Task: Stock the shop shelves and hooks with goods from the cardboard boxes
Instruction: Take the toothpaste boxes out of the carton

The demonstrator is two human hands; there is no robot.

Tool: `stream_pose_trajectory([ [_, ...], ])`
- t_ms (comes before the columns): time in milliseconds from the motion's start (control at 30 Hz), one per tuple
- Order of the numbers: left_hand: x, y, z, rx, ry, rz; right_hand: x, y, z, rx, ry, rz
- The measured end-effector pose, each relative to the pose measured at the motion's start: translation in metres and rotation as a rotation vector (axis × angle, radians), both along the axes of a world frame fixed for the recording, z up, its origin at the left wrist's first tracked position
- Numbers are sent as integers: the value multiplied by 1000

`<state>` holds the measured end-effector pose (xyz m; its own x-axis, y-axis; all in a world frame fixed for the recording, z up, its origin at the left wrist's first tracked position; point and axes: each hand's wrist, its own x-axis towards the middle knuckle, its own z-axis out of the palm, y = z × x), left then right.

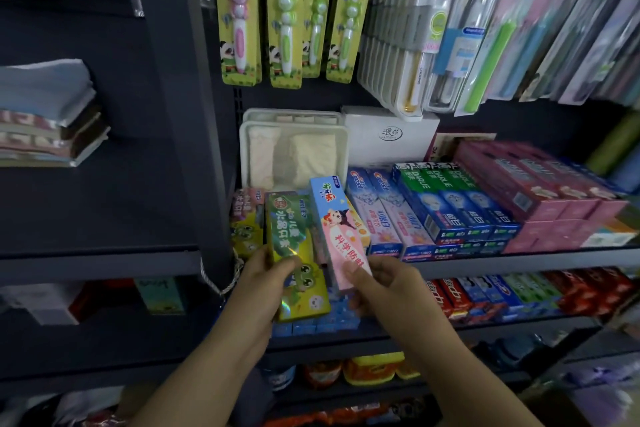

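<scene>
My left hand grips the near end of a green and yellow children's toothpaste box with a frog on it. My right hand pinches the near end of a blue and pink children's toothpaste box. Both boxes point away from me over the front edge of the dark shelf, at its left end. Another frog toothpaste box lies on the shelf just left of them. No cardboard box is in view.
Rows of toothpaste boxes fill the shelf to the right. A white tray and a white carton stand behind. Children's toothbrushes hang on hooks above. A dark upright post borders the left; folded towels lie beyond it.
</scene>
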<state>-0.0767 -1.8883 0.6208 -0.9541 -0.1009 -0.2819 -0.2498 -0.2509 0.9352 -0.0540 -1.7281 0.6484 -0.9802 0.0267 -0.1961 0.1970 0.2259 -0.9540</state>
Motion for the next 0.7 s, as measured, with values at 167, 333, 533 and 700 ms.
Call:
stream_pose_trajectory([
  [167,5,-14,2,-30,39,70,-21,-12,-6,-186,-83,-72],
  [333,10,-21,-2,-50,12,56,-35,-29,-19,-376,-157,-189],
  [533,14,-25,-8,-27,-13,55,-39,-37,-21,-559,-184,-314],
  [700,14,-25,-9,23,-3,58,-46,-44,-23,-612,-189,-358],
])
